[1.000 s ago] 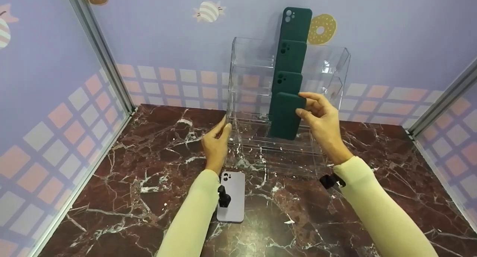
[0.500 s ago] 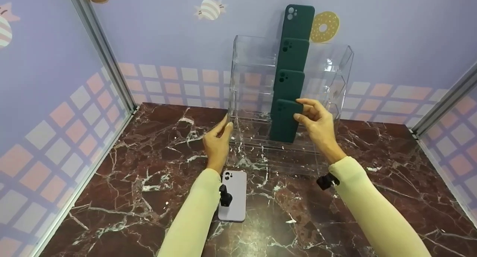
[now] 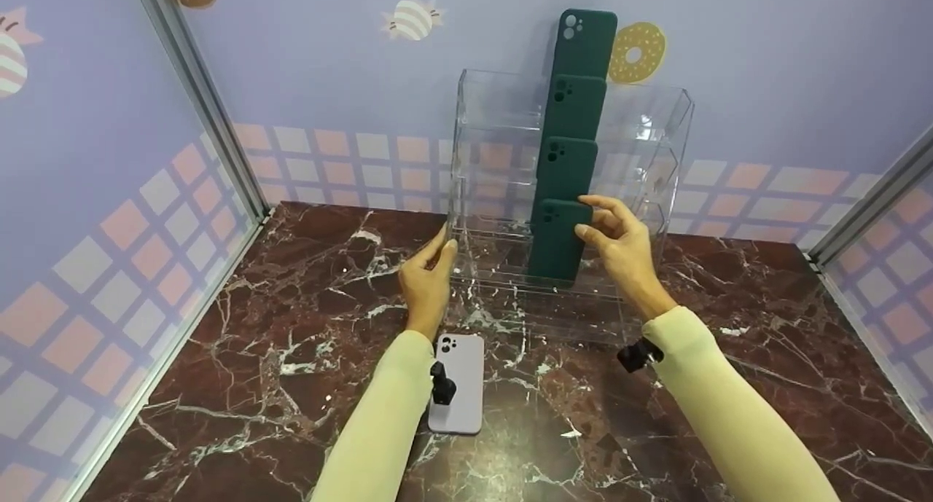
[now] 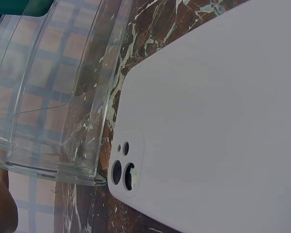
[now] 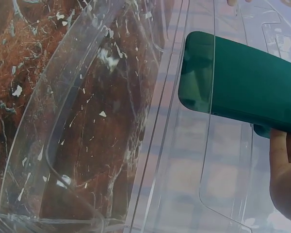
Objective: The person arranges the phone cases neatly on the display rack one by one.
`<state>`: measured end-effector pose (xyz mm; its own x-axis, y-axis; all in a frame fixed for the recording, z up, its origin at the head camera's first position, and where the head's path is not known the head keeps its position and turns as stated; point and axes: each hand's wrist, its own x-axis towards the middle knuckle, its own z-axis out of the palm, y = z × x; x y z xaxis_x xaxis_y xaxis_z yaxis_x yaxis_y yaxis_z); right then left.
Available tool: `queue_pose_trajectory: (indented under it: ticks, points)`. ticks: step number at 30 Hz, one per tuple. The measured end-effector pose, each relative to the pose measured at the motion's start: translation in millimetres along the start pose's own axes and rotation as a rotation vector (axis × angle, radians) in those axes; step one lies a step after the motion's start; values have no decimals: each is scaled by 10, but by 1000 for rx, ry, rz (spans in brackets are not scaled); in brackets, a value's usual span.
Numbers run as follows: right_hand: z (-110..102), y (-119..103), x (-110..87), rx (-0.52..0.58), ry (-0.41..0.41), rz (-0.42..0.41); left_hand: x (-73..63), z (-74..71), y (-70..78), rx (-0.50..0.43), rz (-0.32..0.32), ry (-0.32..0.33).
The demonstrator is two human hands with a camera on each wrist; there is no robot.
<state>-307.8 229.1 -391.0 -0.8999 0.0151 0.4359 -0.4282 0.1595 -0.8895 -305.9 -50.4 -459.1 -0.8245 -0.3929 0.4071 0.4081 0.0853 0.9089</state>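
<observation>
My right hand (image 3: 623, 251) pinches the upper right edge of a dark green phone case (image 3: 557, 247) between thumb and fingers. In the right wrist view, the lower end of this green case (image 5: 252, 80) sits behind a clear front lip of a transparent tiered display stand (image 3: 498, 128). Several matching green cases rise behind it in a stepped column, the top one (image 3: 585, 46) against the wall. My left hand (image 3: 426, 287) grips the stand's left side wall. Below it, a lavender phone case (image 3: 465, 385) lies on the table, its camera cutouts facing up, partly covered by the left wrist camera.
The dark red marbled table (image 3: 306, 342) runs under the stand. A purple patterned wall (image 3: 328, 57) stands close behind, with metal corner posts (image 3: 211, 108) and side panels at left and right. Black cameras (image 3: 638, 356) are strapped to both wrists.
The front green case has gone lower and now leans back in line with the others, its camera cutouts visible. My right hand moved slightly down with it; my left hand keeps its hold.
</observation>
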Motion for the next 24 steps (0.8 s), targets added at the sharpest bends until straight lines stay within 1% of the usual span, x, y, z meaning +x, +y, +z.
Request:
queue_pose_trajectory:
  ticks: [3,5,11,13,16,20,24]
  points:
    - [1,8,5,9,9,-13,-15,-3,3,12,-14,-8]
    - [2,8,6,-9,16,-34,-17,-4,1,8,-13,-11]
    - [11,-39,-14,-173,42,-111,-2,1,-12,-25,6,-8]
    - [14,-43,-12,-208,54,-123,1,3,-11,-19,-1,-4]
    - [17,-37,2,-220,72,-131,-2,2,-7,-11,-15,-2]
    - [12,-26,17,-232,93,-118,-6,1,4,-9,-19,-6]
    - [14,-29,24,-249,94,-96,-17,-4,2,-5,-23,-5]
